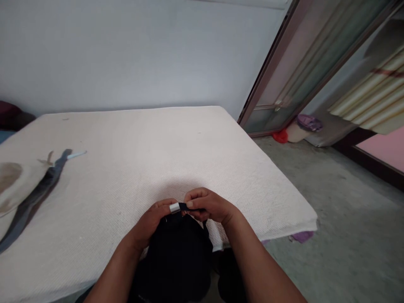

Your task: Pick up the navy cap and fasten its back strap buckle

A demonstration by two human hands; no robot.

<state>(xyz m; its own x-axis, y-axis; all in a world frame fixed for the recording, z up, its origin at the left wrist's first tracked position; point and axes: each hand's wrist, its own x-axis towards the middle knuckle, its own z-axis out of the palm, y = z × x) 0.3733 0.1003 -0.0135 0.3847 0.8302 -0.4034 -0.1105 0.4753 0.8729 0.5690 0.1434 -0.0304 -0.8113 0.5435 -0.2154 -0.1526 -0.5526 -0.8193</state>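
Note:
A black strap (192,208) with a silver metal buckle (174,208) runs between my hands, above the near edge of the bed. My left hand (155,216) is closed around the strap's left part, its fingers at the buckle. My right hand (208,205) pinches the strap just right of the buckle between thumb and forefinger. Below the strap hangs a rounded black fabric piece (181,256), possibly a cap; its full shape is hidden against my dark clothing. The fingertips under the strap are partly hidden.
A bed (151,143) with a white textured cover stands against the wall. On its left lie a beige hat (25,179) and a dark grey band (47,189) with a white hook-like end. Past the bed's right side are concrete floor, a sliding door and a purple-lined bin (298,131).

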